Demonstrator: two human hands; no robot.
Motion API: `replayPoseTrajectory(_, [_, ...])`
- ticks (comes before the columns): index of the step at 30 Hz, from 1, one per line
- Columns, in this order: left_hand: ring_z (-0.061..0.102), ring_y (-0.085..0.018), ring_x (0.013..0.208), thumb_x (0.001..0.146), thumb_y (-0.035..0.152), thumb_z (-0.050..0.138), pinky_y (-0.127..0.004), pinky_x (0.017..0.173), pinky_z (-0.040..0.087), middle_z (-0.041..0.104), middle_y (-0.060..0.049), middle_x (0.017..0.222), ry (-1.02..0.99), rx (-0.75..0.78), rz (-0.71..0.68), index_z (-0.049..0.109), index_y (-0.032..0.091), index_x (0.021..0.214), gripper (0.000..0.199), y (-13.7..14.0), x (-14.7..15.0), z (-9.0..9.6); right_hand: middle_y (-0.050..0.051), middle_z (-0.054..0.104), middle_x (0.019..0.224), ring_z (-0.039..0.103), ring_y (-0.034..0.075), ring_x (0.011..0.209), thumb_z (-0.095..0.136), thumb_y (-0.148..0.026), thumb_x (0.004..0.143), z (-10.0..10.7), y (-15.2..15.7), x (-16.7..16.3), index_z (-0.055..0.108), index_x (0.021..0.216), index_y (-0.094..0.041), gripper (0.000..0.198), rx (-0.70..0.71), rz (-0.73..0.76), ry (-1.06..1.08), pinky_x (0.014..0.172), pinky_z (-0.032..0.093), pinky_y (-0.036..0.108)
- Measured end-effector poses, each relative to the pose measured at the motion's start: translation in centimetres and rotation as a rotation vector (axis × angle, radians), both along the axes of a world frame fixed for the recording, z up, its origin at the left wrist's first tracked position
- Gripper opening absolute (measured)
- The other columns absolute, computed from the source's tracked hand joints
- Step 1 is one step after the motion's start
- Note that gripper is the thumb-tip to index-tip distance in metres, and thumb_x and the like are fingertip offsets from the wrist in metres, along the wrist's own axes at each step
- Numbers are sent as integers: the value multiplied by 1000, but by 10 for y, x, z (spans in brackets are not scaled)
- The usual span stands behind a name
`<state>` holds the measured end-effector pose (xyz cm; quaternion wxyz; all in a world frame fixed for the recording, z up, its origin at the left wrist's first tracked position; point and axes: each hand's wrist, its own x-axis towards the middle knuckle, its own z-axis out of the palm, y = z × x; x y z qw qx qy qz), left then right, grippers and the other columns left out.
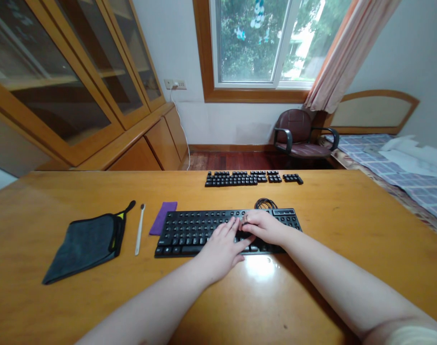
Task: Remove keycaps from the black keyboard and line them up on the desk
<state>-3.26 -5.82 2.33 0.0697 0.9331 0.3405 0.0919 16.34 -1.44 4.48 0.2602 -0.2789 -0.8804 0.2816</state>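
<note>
A black keyboard (194, 227) lies flat on the wooden table before me, many of its key positions showing small posts without caps. My left hand (223, 244) rests on its middle part with the fingers stretched out, fingertips on the keys. Close beside it, my right hand (259, 224) is closed in a pinch over the keyboard's right-middle part. A small dark bit shows at its fingertips, too little to name. Both hands hide the keys beneath them. Behind the keyboard lies its coiled black cable (265, 203).
Loose black keycaps (236, 178) stand in rows along the table's far edge. To the left lie a purple cloth (163, 218), a white toothbrush (139, 230) and a dark grey cloth (83, 247). Beyond the table are a chair (299, 132) and a bed (376, 143).
</note>
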Motion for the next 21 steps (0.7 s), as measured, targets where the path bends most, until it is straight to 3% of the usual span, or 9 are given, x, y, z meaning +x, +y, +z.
replayPoseTrajectory(5, [23, -33, 136, 75, 39, 68, -51, 104, 28, 25, -11, 149, -5, -2, -2, 36, 37, 136, 69, 0, 0, 1, 7, 65, 80, 60, 16, 77, 34, -32, 95, -6, -2, 3, 61, 84, -16, 33, 13, -29, 11, 74, 46, 29])
replayPoseTrajectory(15, [21, -34, 136, 76, 40, 67, -51, 105, 27, 23, -12, 150, 1, -24, 0, 36, 36, 136, 68, 1, 0, 0, 8, 65, 77, 62, 17, 78, 33, -32, 95, -11, -13, 0, 59, 82, -17, 33, 220, -70, -161, 75, 49, 29])
replayPoseTrajectory(21, [22, -34, 136, 76, 39, 67, -52, 104, 28, 23, -12, 150, -2, -32, 5, 38, 36, 135, 65, 1, 1, 2, 7, 63, 73, 62, 17, 75, 36, -34, 94, -15, -13, 0, 58, 79, -19, 31, 242, -103, -97, 73, 50, 30])
